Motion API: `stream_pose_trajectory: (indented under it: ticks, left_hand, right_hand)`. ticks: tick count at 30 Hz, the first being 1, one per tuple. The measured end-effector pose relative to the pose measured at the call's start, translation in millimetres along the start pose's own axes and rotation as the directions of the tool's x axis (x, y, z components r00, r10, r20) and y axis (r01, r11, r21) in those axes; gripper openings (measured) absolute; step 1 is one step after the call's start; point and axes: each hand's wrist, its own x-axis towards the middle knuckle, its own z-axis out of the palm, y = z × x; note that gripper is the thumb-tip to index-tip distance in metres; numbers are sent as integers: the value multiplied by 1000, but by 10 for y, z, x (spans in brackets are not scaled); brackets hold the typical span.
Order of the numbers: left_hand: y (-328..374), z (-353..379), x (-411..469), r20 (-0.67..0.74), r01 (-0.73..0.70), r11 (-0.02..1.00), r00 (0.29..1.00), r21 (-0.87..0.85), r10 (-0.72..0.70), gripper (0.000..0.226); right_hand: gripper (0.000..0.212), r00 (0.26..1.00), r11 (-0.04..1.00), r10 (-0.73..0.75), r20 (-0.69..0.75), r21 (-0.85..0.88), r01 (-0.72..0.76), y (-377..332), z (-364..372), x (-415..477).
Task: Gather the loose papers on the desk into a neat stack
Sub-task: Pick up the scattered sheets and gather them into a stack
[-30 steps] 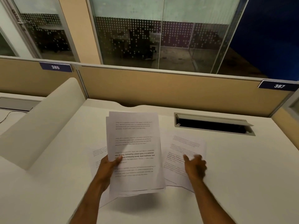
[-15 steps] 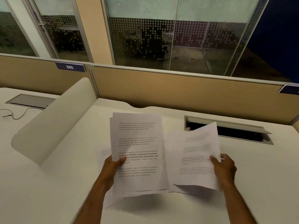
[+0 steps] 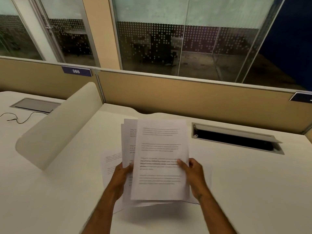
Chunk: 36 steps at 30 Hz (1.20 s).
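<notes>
Above the middle of the white desk (image 3: 244, 183) I hold a bundle of printed papers. My left hand (image 3: 121, 174) grips the left edge of the bundle's back sheets (image 3: 128, 141), which stick out to the left. My right hand (image 3: 192, 173) holds a top sheet (image 3: 160, 157) by its right edge, thumb on the text, laid over the bundle but shifted right. One loose sheet (image 3: 110, 164) lies flat on the desk to the left, partly hidden by my left hand. A paper edge (image 3: 190, 201) shows under the bundle by my right wrist.
A curved white divider (image 3: 55, 129) rises at the left. An open cable hatch (image 3: 236, 138) is set in the desk at the back right. A beige partition (image 3: 185, 98) closes the far side. On the neighbouring desk lie a closed hatch (image 3: 33, 105) and a thin cable (image 3: 18, 118).
My right hand lifted a sheet off the desk at the right and carried it left onto the bundle in my left hand. The view has shifted.
</notes>
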Motion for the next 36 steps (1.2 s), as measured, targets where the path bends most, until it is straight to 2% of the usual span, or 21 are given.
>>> stream_pose_trajectory:
  ticks: [4, 8, 9, 11, 12, 13, 14, 15, 16, 17, 19, 22, 24, 26, 28, 29, 32, 34, 36]
  left_hand:
    - [-10, 45, -30, -39, 29, 998, 999, -63, -31, 65]
    - [-22, 64, -58, -50, -14, 999, 999, 52, 16, 76]
    - [-45, 40, -44, -63, -29, 997, 997, 78, 34, 77]
    - [-54, -15, -52, -83, -50, 995, 995, 87, 58, 57]
    - [-48, -55, -65, -96, -52, 995, 994, 83, 60, 51]
    - [-41, -105, -78, -107, -62, 995, 992, 82, 70, 56]
    - [-37, -160, -94, -126, -67, 995, 989, 75, 76, 65]
    - [-33, -213, -108, -140, -73, 995, 987, 68, 82, 66]
    - [-27, -261, -123, -155, -75, 995, 984, 59, 83, 58]
    - [-24, -311, -135, -171, -74, 996, 982, 52, 82, 47]
    - [-27, -382, -158, -206, -67, 996, 976, 54, 76, 37]
    - [-17, -415, -238, -228, -63, 996, 971, 57, 74, 35]
    - [-16, -427, -283, -236, -64, 996, 969, 56, 75, 34]
    - [-14, -427, -332, -239, -72, 996, 968, 48, 81, 33]
    - [-18, -412, -385, -236, -81, 996, 968, 45, 89, 30]
    - [-19, -402, -406, -236, -85, 996, 967, 41, 93, 28]
    - [-28, -354, -459, -231, -96, 995, 968, 18, 97, 25]
    - [-47, -317, -477, -217, -96, 995, 971, 18, 98, 25]
    - [-71, -293, -491, -206, -93, 995, 974, 19, 95, 24]
  right_hand:
    - [29, 998, 998, -33, 48, -44, 35, 64, 262, -38]
    - [31, 996, 995, -69, 54, -66, 73, 37, 341, -6]
    - [33, 998, 996, -62, 15, -71, 63, 51, 310, 30]
    - [40, 987, 984, -19, -162, -179, -11, 173, 145, 129]
    - [45, 964, 944, 6, -266, -316, -94, 294, 18, 185]
    - [52, 940, 850, 27, -341, -487, -201, 444, -131, 217]
    - [60, 921, 708, 41, -387, -639, -300, 587, -273, 211]
    - [66, 912, 572, 41, -408, -739, -357, 719, -392, 198]
    - [68, 910, 498, 34, -413, -783, -374, 806, -478, 174]
    - [68, 914, 479, 27, -405, -797, -368, 871, -542, 173]
    - [65, 911, 548, 81, -404, -745, -380, 917, -607, 213]
    - [53, 872, 752, 262, -414, -479, -453, 837, -694, 293]
    - [46, 868, 831, 299, -395, -339, -441, 694, -785, 307]
    - [48, 878, 879, 240, -414, -291, -377, 456, -879, 293]
    - [39, 895, 887, 57, -441, -390, -249, 112, -950, 196]
    - [32, 893, 859, -66, -445, -482, -176, -74, -969, 128]
    - [30, 865, 656, -384, -323, -755, 10, -531, -1013, -102]
    - [33, 890, 471, -428, -157, -879, 72, -651, -972, -252]
    - [31, 914, 344, -402, -45, -933, 105, -523, -870, -312]
